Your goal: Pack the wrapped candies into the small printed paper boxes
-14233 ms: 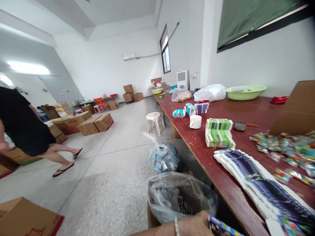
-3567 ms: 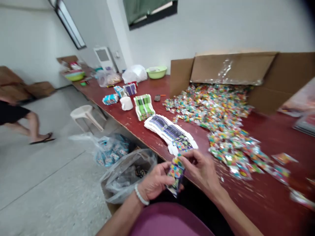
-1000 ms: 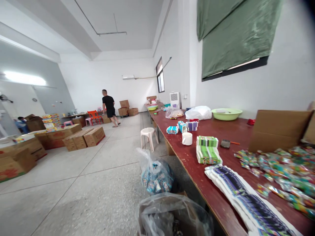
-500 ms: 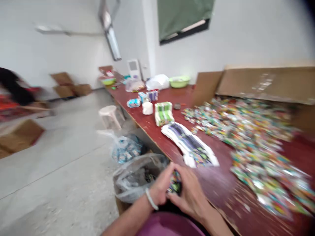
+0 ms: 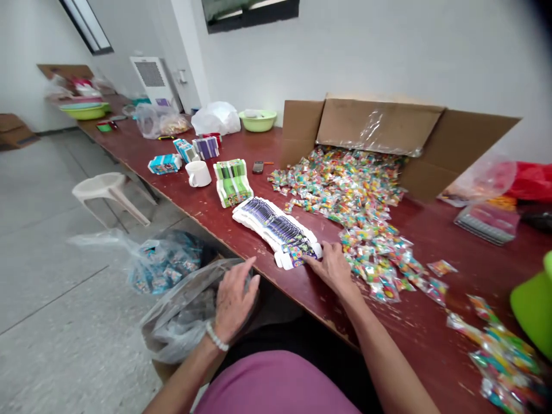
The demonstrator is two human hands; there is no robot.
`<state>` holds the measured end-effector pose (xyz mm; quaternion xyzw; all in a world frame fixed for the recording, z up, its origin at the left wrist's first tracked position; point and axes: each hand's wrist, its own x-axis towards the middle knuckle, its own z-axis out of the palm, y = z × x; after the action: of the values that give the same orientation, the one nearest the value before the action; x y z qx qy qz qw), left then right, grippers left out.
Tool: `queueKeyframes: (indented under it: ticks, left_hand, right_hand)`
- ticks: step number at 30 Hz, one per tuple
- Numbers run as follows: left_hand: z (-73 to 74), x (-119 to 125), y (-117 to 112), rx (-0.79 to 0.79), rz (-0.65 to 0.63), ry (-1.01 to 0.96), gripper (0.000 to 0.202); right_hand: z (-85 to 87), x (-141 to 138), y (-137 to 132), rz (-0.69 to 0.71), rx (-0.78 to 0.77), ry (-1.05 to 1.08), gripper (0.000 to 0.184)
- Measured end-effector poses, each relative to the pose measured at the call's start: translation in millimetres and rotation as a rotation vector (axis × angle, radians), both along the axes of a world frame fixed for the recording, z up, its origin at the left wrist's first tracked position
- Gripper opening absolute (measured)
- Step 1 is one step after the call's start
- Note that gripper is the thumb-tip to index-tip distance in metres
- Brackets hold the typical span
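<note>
On the dark red table a fanned row of flat purple-and-white cartons (image 5: 276, 224) lies in front of me. My right hand (image 5: 336, 269) is at the near end of this row, its thumb and fingers pinching the edge of the nearest carton (image 5: 297, 253). Nothing is in my left hand (image 5: 235, 299), which hangs open with fingers apart over the side of a clear plastic bag (image 5: 172, 322) below the table edge. To the right of the cartons spreads a pile of small wrapped candies (image 5: 353, 190), spilling from a cardboard box (image 5: 383, 123).
Beyond the cartons stand a green carton stack (image 5: 233, 183), a white mug (image 5: 198, 173) and blue packs (image 5: 165, 164). A white stool (image 5: 106, 187) and a bag of blue packets (image 5: 166, 270) are on the floor. A green basin (image 5: 257, 121) sits by the wall.
The small dark, colourful box between both hands is gone from them. My right hand has moved to the carton row, and my left has opened and moved left. The view has turned right.
</note>
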<state>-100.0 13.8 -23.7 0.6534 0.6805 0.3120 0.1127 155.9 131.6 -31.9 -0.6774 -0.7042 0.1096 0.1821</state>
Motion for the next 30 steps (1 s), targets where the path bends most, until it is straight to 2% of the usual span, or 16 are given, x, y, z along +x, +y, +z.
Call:
queueKeyframes:
  ticks: [3, 6, 8, 10, 13, 16, 18, 20, 22, 24, 27, 30]
  left_hand:
    - [11.0, 32.6, 13.6, 0.018, -0.069, 0.223, 0.045]
    - [10.7, 48.1, 27.3, 0.002, -0.083, 0.348, 0.046]
    - [6.5, 48.5, 33.9, -0.006, -0.077, 0.368, 0.046]
    - [4.6, 44.0, 37.2, 0.0, -0.067, 0.32, 0.046]
    - [16.3, 33.5, 36.6, 0.069, -0.049, 0.14, 0.045]
    - [46.0, 25.9, 32.9, 0.118, -0.06, -0.152, 0.044]
    - [66.6, 25.4, 29.4, -0.052, -0.18, -0.467, 0.04]
    - [79.3, 29.4, 24.0, -0.389, -0.387, -0.838, 0.043]
    - [81.1, 36.3, 16.2, -0.725, -0.581, -1.142, 0.048]
    - [75.3, 43.1, 6.9, -0.907, -0.665, -1.349, 0.053]
    - [65.5, 48.8, -4.5, -0.89, -0.638, -1.476, 0.059]
    - [64.2, 49.7, -8.5, -0.821, -0.604, -1.432, 0.057]
  right_hand:
    - [-0.5, -7.5, 0.4, -0.045, -0.04, -0.028, 0.061]
    - [-2.9, -9.7, -3.0, -0.131, -0.01, 0.04, 0.065]
    - [-5.1, -7.6, -4.4, -0.168, 0.025, 0.193, 0.059]
    - [-4.8, -3.2, -5.7, -0.149, 0.019, 0.467, 0.05]
    - [6.9, 5.3, -10.5, -0.043, -0.06, 0.779, 0.044]
    - [33.8, 9.6, -20.8, 0.145, -0.154, 0.91, 0.041]
    - [55.1, 6.6, -30.0, 0.302, -0.232, 0.989, 0.036]
    - [74.0, -1.2, -40.2, 0.426, -0.296, 1.025, 0.033]
    - [87.7, -11.4, -50.5, 0.507, -0.342, 1.043, 0.03]
    - [95.4, -20.8, -60.0, 0.534, -0.369, 1.072, 0.028]
    - [97.8, -29.2, -70.6, 0.5, -0.405, 1.14, 0.026]
    - [94.8, -31.4, -76.5, 0.48, -0.443, 1.211, 0.03]
